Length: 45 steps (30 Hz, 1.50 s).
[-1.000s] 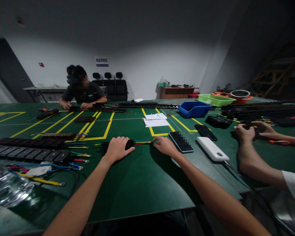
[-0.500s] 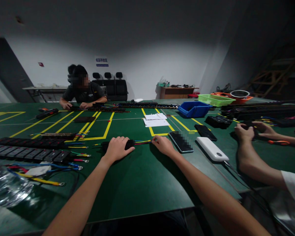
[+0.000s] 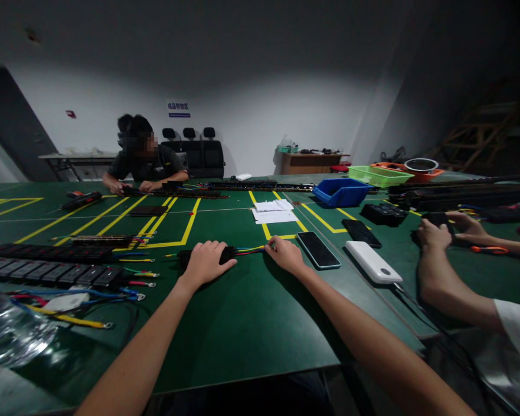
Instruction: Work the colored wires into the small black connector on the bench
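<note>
My left hand (image 3: pixel 208 263) is closed over a black wired module (image 3: pixel 229 253) that lies on the green table, its palm and fingers hiding most of it. Red, blue and yellow wires (image 3: pixel 249 251) run out of the module's right end. At their far end, my right hand (image 3: pixel 285 254) pinches the wire tips between thumb and fingertips; the exact tips are hidden. Short wire ends (image 3: pixel 170 255) stick out on the module's left side. Just right of my right hand lies a phone (image 3: pixel 318 250).
Black module strips (image 3: pixel 52 270) with lugged wires and clear plastic (image 3: pixel 15 332) lie left. A white power bank (image 3: pixel 372 263), dark phone (image 3: pixel 361 232) and blue bin (image 3: pixel 342 192) are right. Papers (image 3: pixel 275 212) lie ahead. A co-worker's hands (image 3: pixel 435 234) work at right; another person (image 3: pixel 145 156) sits opposite.
</note>
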Available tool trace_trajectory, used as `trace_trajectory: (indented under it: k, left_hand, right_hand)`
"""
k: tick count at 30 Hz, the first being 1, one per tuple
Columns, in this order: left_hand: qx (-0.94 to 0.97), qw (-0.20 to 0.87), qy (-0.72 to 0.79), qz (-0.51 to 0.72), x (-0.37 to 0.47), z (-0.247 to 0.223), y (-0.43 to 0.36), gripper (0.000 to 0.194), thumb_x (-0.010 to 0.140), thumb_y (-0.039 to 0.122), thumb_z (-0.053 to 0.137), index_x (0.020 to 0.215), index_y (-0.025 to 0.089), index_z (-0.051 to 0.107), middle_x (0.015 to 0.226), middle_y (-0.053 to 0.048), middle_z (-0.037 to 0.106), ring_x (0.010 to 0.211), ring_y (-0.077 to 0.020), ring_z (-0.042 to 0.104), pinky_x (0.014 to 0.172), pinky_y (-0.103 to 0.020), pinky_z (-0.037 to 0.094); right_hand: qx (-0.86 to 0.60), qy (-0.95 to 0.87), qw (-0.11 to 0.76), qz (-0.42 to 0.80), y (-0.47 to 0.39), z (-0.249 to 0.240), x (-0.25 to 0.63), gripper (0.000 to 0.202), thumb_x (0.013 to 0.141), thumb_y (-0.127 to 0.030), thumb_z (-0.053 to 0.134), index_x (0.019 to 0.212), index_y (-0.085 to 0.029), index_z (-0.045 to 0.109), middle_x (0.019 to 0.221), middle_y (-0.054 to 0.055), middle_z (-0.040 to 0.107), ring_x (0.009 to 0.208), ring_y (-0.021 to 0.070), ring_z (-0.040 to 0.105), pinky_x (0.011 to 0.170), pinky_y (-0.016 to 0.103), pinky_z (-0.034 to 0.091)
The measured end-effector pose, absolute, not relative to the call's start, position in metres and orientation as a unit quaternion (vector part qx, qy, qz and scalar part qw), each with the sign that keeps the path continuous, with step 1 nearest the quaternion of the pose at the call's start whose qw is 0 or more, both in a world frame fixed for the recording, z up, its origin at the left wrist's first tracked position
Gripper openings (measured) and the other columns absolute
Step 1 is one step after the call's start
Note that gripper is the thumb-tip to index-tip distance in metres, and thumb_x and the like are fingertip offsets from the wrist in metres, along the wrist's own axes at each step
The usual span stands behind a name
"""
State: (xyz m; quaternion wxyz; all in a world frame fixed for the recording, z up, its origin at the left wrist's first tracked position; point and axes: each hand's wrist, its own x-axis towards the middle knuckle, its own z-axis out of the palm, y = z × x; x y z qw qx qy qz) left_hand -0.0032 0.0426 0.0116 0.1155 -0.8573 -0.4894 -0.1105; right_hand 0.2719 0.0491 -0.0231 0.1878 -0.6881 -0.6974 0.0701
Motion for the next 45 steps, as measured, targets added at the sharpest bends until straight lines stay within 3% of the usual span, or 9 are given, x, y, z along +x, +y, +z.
trace_trajectory:
  k: [3,8,17,29,37,45]
  left_hand:
    - [-0.857,0.116,-0.489,-0.115,-0.003,0.011,0.043,0.059,0.093,0.069,0.043,0.115,0.020,0.066,0.107,-0.012,0.071,0.096,-0.0289,0.064,0.079,-0.039,0.043]
    - [-0.856,0.114,-0.491,-0.113,-0.003,0.010,0.043,0.059,0.092,0.070,0.043,0.115,0.020,0.066,0.108,-0.012,0.070,0.096,-0.0291,0.064,0.080,-0.039,0.043]
    - [-0.857,0.103,-0.492,-0.113,-0.003,0.012,0.043,0.060,0.093,0.070,0.043,0.116,0.021,0.066,0.109,-0.012,0.071,0.097,-0.0292,0.063,0.081,-0.040,0.043]
    - [-0.857,0.123,-0.489,-0.106,-0.004,0.009,0.044,0.058,0.093,0.069,0.045,0.115,0.019,0.065,0.109,-0.012,0.071,0.097,-0.0294,0.063,0.080,-0.040,0.042]
    - [-0.858,0.110,-0.489,-0.110,-0.004,0.010,0.044,0.060,0.093,0.070,0.043,0.116,0.020,0.066,0.109,-0.012,0.070,0.098,-0.0303,0.064,0.080,-0.040,0.043]
    - [-0.858,0.099,-0.491,-0.113,-0.005,0.009,0.044,0.061,0.093,0.071,0.042,0.117,0.021,0.066,0.109,-0.013,0.071,0.099,-0.0300,0.063,0.083,-0.041,0.043]
  right_hand:
    - [-0.681,-0.700,0.200,0.080,0.049,-0.022,0.273,0.032,0.097,-0.046,0.054,0.120,-0.026,0.065,0.102,0.004,0.073,0.091,0.0198,0.066,0.066,0.025,0.037]
    - [-0.671,-0.711,0.190,0.091,0.051,-0.021,0.275,0.029,0.098,-0.044,0.051,0.109,-0.029,0.073,0.103,0.003,0.074,0.092,0.0202,0.066,0.066,0.024,0.037]
    - [-0.680,-0.695,0.198,0.127,0.052,-0.016,0.276,0.032,0.097,-0.045,0.051,0.096,-0.023,0.075,0.094,0.005,0.075,0.083,0.0191,0.065,0.062,0.024,0.033]
    - [-0.675,-0.690,0.233,0.121,0.051,-0.022,0.278,0.025,0.095,-0.042,0.056,0.103,-0.024,0.071,0.095,0.003,0.073,0.082,0.0174,0.063,0.061,0.024,0.032]
    - [-0.655,-0.688,0.281,0.135,0.056,-0.029,0.284,0.015,0.091,-0.031,0.058,0.098,-0.023,0.069,0.091,0.001,0.071,0.082,0.0163,0.062,0.066,0.023,0.036]
    - [-0.667,-0.670,0.291,0.144,0.059,-0.031,0.285,0.018,0.085,-0.022,0.057,0.098,-0.022,0.070,0.090,0.002,0.072,0.082,0.0168,0.062,0.066,0.024,0.038]
